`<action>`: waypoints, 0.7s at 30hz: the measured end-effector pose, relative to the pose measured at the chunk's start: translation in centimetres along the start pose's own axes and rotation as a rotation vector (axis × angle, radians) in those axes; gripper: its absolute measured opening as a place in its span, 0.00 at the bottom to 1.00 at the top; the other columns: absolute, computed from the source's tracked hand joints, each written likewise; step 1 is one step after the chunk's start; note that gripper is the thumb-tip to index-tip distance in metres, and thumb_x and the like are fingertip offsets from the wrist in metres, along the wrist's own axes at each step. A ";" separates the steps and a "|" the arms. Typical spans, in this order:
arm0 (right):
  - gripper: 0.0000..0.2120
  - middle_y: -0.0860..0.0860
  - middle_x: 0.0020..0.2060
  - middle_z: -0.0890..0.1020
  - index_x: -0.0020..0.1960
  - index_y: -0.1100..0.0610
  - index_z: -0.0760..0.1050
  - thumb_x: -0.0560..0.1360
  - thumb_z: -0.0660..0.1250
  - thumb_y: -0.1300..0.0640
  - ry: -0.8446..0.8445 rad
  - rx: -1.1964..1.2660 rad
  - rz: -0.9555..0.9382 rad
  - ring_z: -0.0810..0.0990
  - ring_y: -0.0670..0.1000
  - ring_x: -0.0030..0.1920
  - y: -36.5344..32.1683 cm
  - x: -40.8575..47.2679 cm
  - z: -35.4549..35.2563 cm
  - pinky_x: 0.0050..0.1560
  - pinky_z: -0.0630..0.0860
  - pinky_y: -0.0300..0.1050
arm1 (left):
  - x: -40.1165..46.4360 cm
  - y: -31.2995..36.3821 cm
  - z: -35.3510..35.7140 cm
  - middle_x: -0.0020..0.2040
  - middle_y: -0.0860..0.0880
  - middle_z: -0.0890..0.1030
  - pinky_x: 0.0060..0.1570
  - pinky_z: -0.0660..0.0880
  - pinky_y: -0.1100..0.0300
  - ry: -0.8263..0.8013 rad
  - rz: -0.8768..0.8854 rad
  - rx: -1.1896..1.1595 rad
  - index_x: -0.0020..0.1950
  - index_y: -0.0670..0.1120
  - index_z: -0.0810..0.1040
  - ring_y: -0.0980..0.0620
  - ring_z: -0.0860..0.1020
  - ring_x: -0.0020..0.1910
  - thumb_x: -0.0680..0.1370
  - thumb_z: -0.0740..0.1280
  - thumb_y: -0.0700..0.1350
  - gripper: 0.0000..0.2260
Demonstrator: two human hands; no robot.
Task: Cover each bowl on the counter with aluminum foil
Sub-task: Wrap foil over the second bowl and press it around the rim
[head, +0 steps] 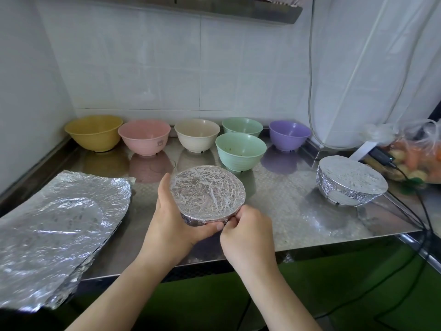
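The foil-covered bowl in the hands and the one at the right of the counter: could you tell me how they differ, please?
The held bowl is gripped by the left hand and right hand; the right-side bowl stands alone, untouched. The held bowl's foil top is heavily crinkled; the right-side bowl's is smoother. Both are covered across the rim.

A foil-covered bowl is sitting at the counter's near edge, another standing to the right. Six open bowls are lining the back, foil sheets lying left.
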State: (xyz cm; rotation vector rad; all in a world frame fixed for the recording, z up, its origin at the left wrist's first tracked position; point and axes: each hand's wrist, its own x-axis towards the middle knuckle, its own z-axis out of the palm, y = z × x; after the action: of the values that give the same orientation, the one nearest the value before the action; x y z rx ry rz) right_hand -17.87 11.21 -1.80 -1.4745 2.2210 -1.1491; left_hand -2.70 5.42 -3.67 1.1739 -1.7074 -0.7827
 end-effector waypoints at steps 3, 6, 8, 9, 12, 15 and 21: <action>0.04 0.48 0.37 0.83 0.46 0.55 0.82 0.77 0.68 0.59 -0.012 -0.004 -0.019 0.82 0.48 0.37 -0.2 0.0 0.1 0.34 0.74 0.39 | -0.1 -0.2 0.1 0.77 0.55 0.69 0.75 0.69 0.50 0.015 -0.006 -0.011 0.82 0.59 0.48 0.56 0.68 0.76 0.54 0.84 0.69 0.66; 0.06 0.48 0.39 0.82 0.47 0.55 0.81 0.79 0.66 0.57 -0.012 -0.059 -0.093 0.81 0.49 0.39 -0.4 -0.6 -0.2 0.38 0.80 0.45 | -0.2 -0.4 0.2 0.76 0.55 0.70 0.74 0.69 0.51 0.027 -0.007 -0.022 0.82 0.59 0.48 0.57 0.69 0.75 0.55 0.85 0.67 0.66; 0.07 0.49 0.39 0.80 0.46 0.55 0.79 0.79 0.64 0.57 -0.039 -0.135 -0.147 0.81 0.51 0.39 -0.3 -1.0 -0.4 0.38 0.80 0.49 | -0.3 -0.6 0.4 0.76 0.55 0.70 0.75 0.68 0.50 0.033 0.002 -0.030 0.82 0.59 0.48 0.58 0.68 0.76 0.55 0.86 0.65 0.66; 0.07 0.49 0.38 0.78 0.43 0.55 0.77 0.79 0.63 0.57 -0.061 -0.175 -0.149 0.79 0.52 0.38 -0.1 -1.0 -0.6 0.36 0.77 0.49 | -0.3 -0.9 0.4 0.77 0.54 0.69 0.76 0.68 0.48 0.034 0.006 -0.036 0.82 0.58 0.48 0.57 0.67 0.77 0.55 0.86 0.65 0.66; 0.10 0.50 0.32 0.77 0.37 0.56 0.75 0.76 0.61 0.59 -0.042 -0.209 -0.077 0.77 0.54 0.33 0.8 -0.4 -1.6 0.31 0.73 0.50 | -0.4 -1.6 0.1 0.80 0.52 0.63 0.78 0.64 0.46 0.001 -0.013 -0.050 0.83 0.60 0.45 0.56 0.63 0.80 0.54 0.86 0.65 0.69; 0.09 0.48 0.46 0.84 0.51 0.54 0.82 0.79 0.63 0.61 0.117 0.080 0.038 0.82 0.50 0.48 1.4 1.2 -2.5 0.45 0.77 0.41 | -0.5 -1.5 -0.6 0.80 0.57 0.62 0.78 0.63 0.49 -0.028 -0.043 -0.183 0.83 0.60 0.45 0.60 0.62 0.80 0.57 0.84 0.69 0.66; 0.29 0.51 0.64 0.83 0.69 0.52 0.79 0.71 0.69 0.41 0.137 1.046 0.336 0.81 0.52 0.66 0.1 4.7 2.4 0.71 0.74 0.55 | 1.9 0.8 -0.1 0.68 0.64 0.76 0.68 0.63 0.73 0.218 -0.229 -0.472 0.75 0.57 0.73 0.73 0.71 0.65 0.82 0.67 0.57 0.21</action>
State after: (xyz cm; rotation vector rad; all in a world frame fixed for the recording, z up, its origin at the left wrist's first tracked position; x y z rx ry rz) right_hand -18.74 6.06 -2.43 -0.5738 1.3872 -1.8653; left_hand -3.18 3.87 -2.35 1.0831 -1.1386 -1.0844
